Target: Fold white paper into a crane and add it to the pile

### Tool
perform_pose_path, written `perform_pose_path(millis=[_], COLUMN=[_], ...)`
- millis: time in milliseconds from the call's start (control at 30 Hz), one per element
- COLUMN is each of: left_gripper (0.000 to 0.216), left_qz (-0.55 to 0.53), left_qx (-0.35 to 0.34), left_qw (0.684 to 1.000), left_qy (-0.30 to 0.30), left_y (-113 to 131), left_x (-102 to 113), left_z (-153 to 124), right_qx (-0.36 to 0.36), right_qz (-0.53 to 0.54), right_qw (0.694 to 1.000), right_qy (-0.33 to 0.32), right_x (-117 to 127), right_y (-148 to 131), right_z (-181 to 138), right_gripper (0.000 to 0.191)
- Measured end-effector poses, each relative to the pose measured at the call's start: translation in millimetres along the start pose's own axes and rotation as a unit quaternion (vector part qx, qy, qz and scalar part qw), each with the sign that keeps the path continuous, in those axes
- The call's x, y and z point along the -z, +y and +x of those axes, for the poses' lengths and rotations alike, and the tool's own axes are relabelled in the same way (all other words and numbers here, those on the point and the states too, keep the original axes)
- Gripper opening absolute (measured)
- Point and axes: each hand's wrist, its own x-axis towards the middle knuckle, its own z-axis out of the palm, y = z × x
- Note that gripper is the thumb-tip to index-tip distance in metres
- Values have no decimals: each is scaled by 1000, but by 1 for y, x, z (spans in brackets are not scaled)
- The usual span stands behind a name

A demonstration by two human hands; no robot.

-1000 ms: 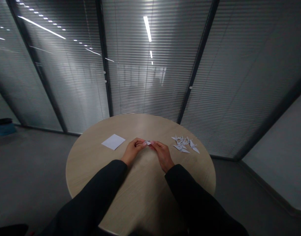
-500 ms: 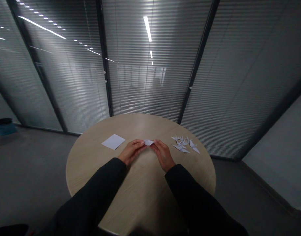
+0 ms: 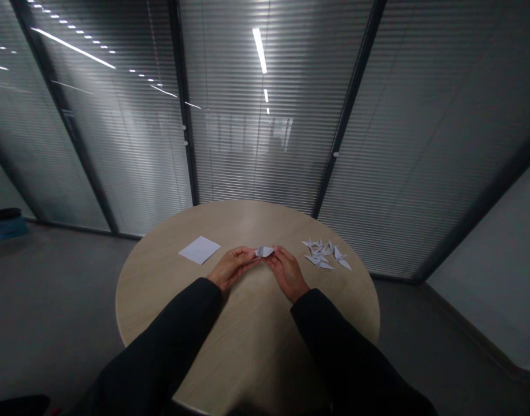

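Note:
A small piece of folded white paper (image 3: 265, 252) is held between my two hands over the middle of the round table. My left hand (image 3: 233, 267) pinches its left end between thumb and fingers. At the right end, the fingertips of my right hand (image 3: 286, 271) close on the paper. The fine folds are too small to make out. Off to the left lies a flat square sheet of white paper (image 3: 199, 250). Several folded paper cranes (image 3: 320, 253) lie in a loose heap to the right of my right hand.
The light wooden round table (image 3: 247, 346) stands close to a glass partition with blinds (image 3: 256, 162). A blue bin with a dark rim (image 3: 7, 225) is on the grey floor at the far left. A pale wall (image 3: 499, 260) rises on the right.
The folded paper has turned slightly and shows a shaded face on its left. My fingers have shifted a little around it; the sheet and the cranes stay in place.

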Motion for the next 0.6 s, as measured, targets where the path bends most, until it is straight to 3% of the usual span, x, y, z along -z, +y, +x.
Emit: perform_pose_path(millis=[333, 600], left_gripper=[9, 16], left_qz=[-6, -42], left_qx=[-32, -35], left_qw=[996, 993], left_qy=[79, 108], left_y=[4, 4], left_x=[-7, -11], left_z=[-1, -1], right_qx=[1, 1], right_qz=[15, 34], right_qw=[1000, 999], right_qy=[14, 14], right_x=[7, 9], right_y=[5, 7], right_z=[3, 6], right_gripper=[25, 21])
